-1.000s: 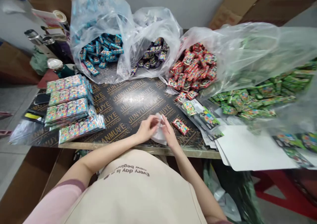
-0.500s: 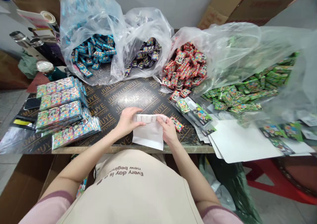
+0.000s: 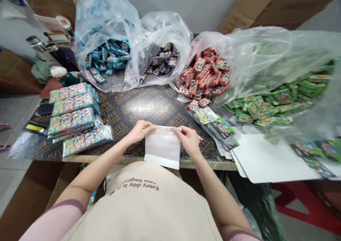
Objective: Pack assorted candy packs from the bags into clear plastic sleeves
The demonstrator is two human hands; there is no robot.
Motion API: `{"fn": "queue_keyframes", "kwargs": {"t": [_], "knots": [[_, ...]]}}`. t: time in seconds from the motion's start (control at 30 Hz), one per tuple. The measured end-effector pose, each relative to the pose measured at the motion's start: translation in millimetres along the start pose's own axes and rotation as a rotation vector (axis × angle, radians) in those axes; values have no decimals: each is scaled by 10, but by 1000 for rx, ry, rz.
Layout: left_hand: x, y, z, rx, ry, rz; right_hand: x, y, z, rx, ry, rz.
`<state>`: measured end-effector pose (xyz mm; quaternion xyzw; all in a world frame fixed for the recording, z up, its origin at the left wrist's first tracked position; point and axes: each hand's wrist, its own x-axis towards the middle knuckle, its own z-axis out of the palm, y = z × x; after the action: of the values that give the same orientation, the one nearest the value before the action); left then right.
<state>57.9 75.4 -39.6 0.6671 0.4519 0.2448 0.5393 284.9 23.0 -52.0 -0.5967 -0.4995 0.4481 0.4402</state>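
A white sheet of labels (image 3: 162,146) hangs over the table's front edge, close to my apron. My left hand (image 3: 141,130) pinches its top left corner between thumb and fingers. At the top right corner, my right hand (image 3: 188,138) grips it the same way. The upper edge is folded or rolled between the two hands, and the round printed marks are not visible now. Partly behind my right hand lies a small red packet (image 3: 199,138).
Wrapped multi-packs (image 3: 71,118) are stacked at the left. Along the back stand clear bags of blue packets (image 3: 109,56), purple packets (image 3: 163,59), red packets (image 3: 205,72) and green packets (image 3: 277,102). White sheets (image 3: 261,159) overhang the table (image 3: 149,109) at the right.
The upper strip with round printed marks has turned out of sight. My left fingers have closed onto the sheet's corner, and the view has shifted slightly left.
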Motion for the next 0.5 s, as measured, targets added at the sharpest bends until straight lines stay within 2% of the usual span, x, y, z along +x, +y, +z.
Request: {"fn": "queue_keyframes", "kwargs": {"t": [0.13,0.33,0.5], "knots": [[11,-3,23,-57,121,-24,62,63,-23,71,0,-19],[-15,4,-46,-120,106,-59,58,13,33,0,71,-52],[-27,36,-68,-238,180,-55,-1,-82,65,-22,99,-74]]}}
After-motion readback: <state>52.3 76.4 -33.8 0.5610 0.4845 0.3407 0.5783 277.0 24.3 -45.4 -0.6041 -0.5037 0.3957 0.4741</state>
